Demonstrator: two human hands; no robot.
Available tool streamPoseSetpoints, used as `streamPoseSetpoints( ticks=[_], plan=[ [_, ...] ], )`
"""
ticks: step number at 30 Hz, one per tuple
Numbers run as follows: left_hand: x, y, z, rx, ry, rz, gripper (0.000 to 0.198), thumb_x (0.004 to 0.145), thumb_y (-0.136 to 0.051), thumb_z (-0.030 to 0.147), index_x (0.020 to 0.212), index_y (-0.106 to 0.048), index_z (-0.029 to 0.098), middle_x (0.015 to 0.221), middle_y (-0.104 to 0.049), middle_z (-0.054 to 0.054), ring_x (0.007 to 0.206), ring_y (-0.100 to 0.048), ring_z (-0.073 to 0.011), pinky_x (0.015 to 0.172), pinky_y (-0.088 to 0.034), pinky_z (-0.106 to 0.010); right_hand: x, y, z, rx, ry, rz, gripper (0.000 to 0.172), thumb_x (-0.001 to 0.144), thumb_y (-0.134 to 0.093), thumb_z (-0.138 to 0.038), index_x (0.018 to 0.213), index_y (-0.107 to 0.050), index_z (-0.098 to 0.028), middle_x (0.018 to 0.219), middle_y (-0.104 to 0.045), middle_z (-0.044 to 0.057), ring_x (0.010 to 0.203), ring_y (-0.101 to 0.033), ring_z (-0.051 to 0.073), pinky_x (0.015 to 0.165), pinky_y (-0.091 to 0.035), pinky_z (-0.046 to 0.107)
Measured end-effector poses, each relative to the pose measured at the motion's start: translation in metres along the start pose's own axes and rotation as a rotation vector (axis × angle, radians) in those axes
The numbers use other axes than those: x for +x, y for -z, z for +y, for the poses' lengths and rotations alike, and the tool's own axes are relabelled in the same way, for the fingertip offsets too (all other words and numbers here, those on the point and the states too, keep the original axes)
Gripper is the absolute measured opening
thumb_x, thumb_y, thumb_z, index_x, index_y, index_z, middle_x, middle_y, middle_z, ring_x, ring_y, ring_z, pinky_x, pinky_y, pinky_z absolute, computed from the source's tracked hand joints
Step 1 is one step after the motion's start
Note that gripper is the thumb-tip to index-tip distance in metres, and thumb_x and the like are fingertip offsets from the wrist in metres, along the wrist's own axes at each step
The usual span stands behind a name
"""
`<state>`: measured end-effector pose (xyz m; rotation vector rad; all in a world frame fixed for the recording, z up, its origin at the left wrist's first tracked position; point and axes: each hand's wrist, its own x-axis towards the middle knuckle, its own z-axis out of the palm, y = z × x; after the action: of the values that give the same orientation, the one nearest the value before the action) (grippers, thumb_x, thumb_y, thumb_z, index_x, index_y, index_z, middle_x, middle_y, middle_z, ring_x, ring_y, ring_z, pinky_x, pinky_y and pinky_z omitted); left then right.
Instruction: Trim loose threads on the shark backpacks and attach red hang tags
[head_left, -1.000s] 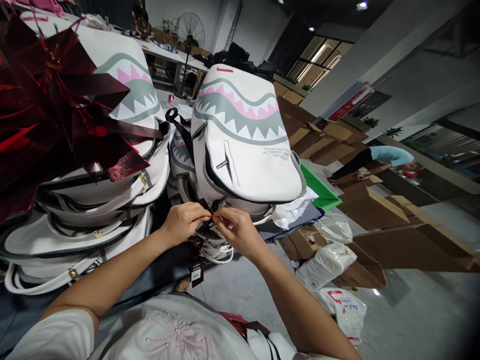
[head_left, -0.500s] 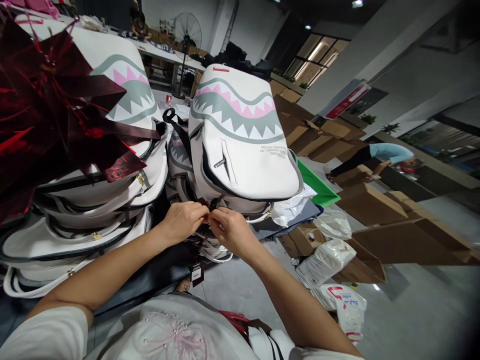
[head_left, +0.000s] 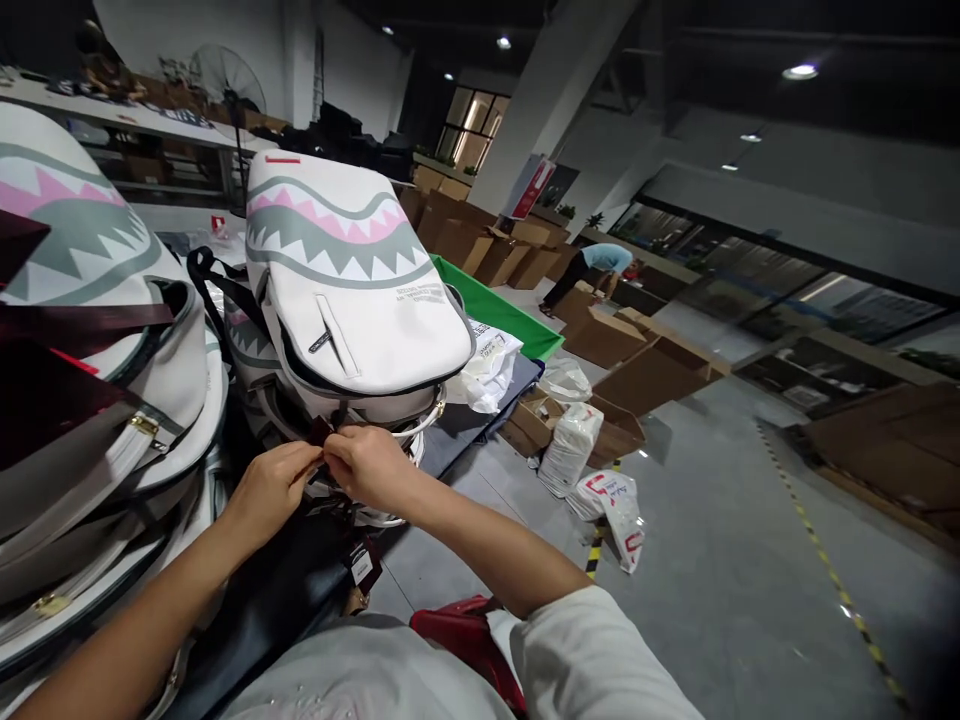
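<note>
Head view shows both bare hands together at the near, lower edge of a white backpack (head_left: 360,300) with a pink-and-grey toothed print, which lies printed side up on top of a stack standing on a dark-covered table (head_left: 277,580). The left hand (head_left: 268,490) comes up from the lower left, forearm slanting, its back turned upward and the thumb and forefinger reaching forward to a point. The right hand (head_left: 369,465) meets it from the other side, wrist bent inward and fingers curled, so that the fingertips of both touch or nearly touch. Both sets of fingers are pinched closed; whatever lies between them is too small to make out, though a dark maroon tag (head_left: 321,430) shows right above them, against the backpack. Another tag (head_left: 362,563), with a white label, hangs below the hands, close to the table's near edge. On the left, a second stack of backpacks (head_left: 67,240) stands close beside the first, leaving only a narrow gap with a black strap (head_left: 229,290) in it. Beyond the right hand, a white plastic packet (head_left: 487,368) lies by the table's right edge, a green panel (head_left: 499,305) rising behind it. Past that edge, grey floor (head_left: 712,540) opens out widely, with white bags (head_left: 574,445) and cardboard boxes (head_left: 604,335) near the table's far right corner.
</note>
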<state>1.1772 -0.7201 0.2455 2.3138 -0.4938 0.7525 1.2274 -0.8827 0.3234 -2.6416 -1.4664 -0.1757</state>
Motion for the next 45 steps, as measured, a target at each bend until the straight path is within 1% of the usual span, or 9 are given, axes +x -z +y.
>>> streamPoseSetpoints(
  ticks=[6, 12, 16, 21, 26, 30, 34, 39, 45],
  plan=[
    [0.002, -0.001, 0.008, 0.304, 0.105, 0.097, 0.018, 0.086, -0.050, 0.018, 0.069, -0.056, 0.020, 0.061, -0.063, 0.001, 0.057, -0.063, -0.0170, 0.052, -0.037, -0.028, 0.001, 0.004, -0.001, 0.047, 0.035, -0.019, 0.010, 0.088, -0.052, -0.016, 0.084, -0.061, -0.017, 0.082, -0.064, 0.003, 0.069, -0.056, 0.014, 0.059, -0.032, 0.027],
    [-0.003, -0.001, -0.002, 0.035, 0.027, 0.072, 0.020, 0.091, -0.047, 0.022, 0.099, -0.065, 0.021, 0.092, -0.075, -0.001, 0.080, -0.071, -0.0149, 0.071, -0.051, -0.023, -0.003, 0.004, 0.000, 0.115, -0.021, 0.031, 0.009, 0.088, -0.053, -0.016, 0.084, -0.061, -0.017, 0.082, -0.064, 0.003, 0.071, -0.056, 0.014, 0.061, -0.034, 0.025],
    [-0.005, 0.001, 0.001, 0.174, 0.144, 0.109, 0.017, 0.091, -0.050, 0.027, 0.086, -0.066, 0.022, 0.081, -0.074, 0.001, 0.070, -0.070, -0.0158, 0.062, -0.048, -0.024, -0.005, 0.002, 0.000, 0.154, -0.030, 0.047, 0.009, 0.088, -0.054, -0.015, 0.083, -0.061, -0.018, 0.080, -0.064, 0.003, 0.071, -0.056, 0.015, 0.062, -0.034, 0.026],
    [-0.005, 0.005, 0.008, 0.113, 0.127, 0.064, 0.022, 0.092, -0.047, 0.027, 0.103, -0.065, 0.022, 0.094, -0.076, -0.001, 0.079, -0.072, -0.0162, 0.067, -0.050, -0.024, -0.006, -0.002, 0.000, 0.256, -0.049, 0.115, 0.009, 0.090, -0.055, -0.018, 0.083, -0.060, -0.018, 0.082, -0.063, 0.003, 0.075, -0.057, 0.014, 0.066, -0.037, 0.024],
    [-0.003, 0.007, 0.012, 0.176, 0.229, 0.095, 0.017, 0.089, -0.051, 0.029, 0.092, -0.066, 0.022, 0.086, -0.076, -0.001, 0.073, -0.071, -0.0181, 0.062, -0.049, -0.025, -0.010, -0.002, 0.000, 0.450, -0.066, 0.214, 0.011, 0.087, -0.057, -0.015, 0.097, -0.054, -0.020, 0.080, -0.060, -0.002, 0.071, -0.055, 0.012, 0.064, -0.037, 0.022],
    [-0.002, 0.007, 0.017, 0.048, 0.180, 0.011, 0.025, 0.090, -0.045, 0.026, 0.106, -0.066, 0.023, 0.098, -0.077, -0.001, 0.082, -0.073, -0.0167, 0.069, -0.051, -0.023, -0.013, -0.002, 0.001, 0.602, -0.055, 0.266, 0.010, 0.087, -0.056, -0.016, 0.093, -0.050, -0.021, 0.077, -0.058, -0.003, 0.069, -0.055, 0.011, 0.065, -0.039, 0.020],
    [-0.001, 0.009, 0.021, 0.172, 0.244, 0.040, 0.019, 0.089, -0.050, 0.031, 0.090, -0.067, 0.023, 0.085, -0.076, 0.000, 0.073, -0.071, -0.0179, 0.062, -0.047, -0.025, -0.016, -0.006, 0.001, 0.639, -0.090, 0.312, 0.009, 0.085, -0.054, -0.014, 0.090, -0.050, -0.021, 0.077, -0.056, -0.004, 0.067, -0.054, 0.010, 0.064, -0.039, 0.020],
    [0.001, 0.010, 0.023, 0.076, 0.176, -0.079, 0.023, 0.091, -0.047, 0.028, 0.103, -0.066, 0.024, 0.094, -0.076, 0.000, 0.080, -0.071, -0.0171, 0.065, -0.048, -0.023, -0.018, -0.011, 0.000, 0.660, -0.106, 0.319, 0.008, 0.085, -0.056, -0.016, 0.089, -0.050, -0.021, 0.076, -0.056, -0.004, 0.069, -0.054, 0.011, 0.065, -0.040, 0.020],
    [0.005, 0.014, 0.026, 0.192, 0.201, -0.059, 0.019, 0.089, -0.050, 0.031, 0.096, -0.066, 0.023, 0.090, -0.075, -0.001, 0.078, -0.070, -0.0183, 0.064, -0.047, -0.025, -0.023, -0.012, 0.000, 0.779, -0.148, 0.366, 0.007, 0.087, -0.058, -0.018, 0.089, -0.052, -0.020, 0.076, -0.059, -0.004, 0.071, -0.058, 0.010, 0.067, -0.042, 0.020]
  ],
)
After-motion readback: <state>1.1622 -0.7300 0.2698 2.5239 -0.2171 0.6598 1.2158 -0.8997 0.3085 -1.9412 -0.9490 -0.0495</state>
